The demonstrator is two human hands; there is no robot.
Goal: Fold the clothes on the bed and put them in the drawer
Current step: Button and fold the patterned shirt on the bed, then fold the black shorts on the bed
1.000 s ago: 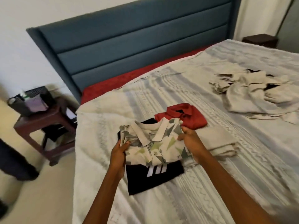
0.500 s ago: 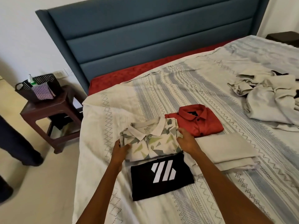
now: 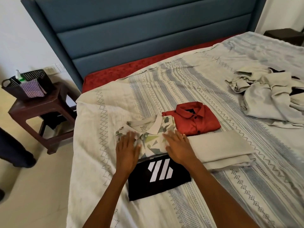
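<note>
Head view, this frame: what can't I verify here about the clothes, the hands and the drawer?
- Drawer: not in the head view at all.
- Pile of unfolded clothes: cut off by the right edge; the count of garments cannot be told, and a dark item is mostly buried.
- Polo: left hand and right hand cover its sides; the fingertips are motion-blurred.
- Collar label: too small to read.
- Black tee: its top edge lies under the polo.

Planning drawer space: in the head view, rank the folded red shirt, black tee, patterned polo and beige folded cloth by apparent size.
1. beige folded cloth
2. black tee, nearest the camera, so unsure
3. red shirt
Patterned polo: partly under both hands, not rankable.
</note>
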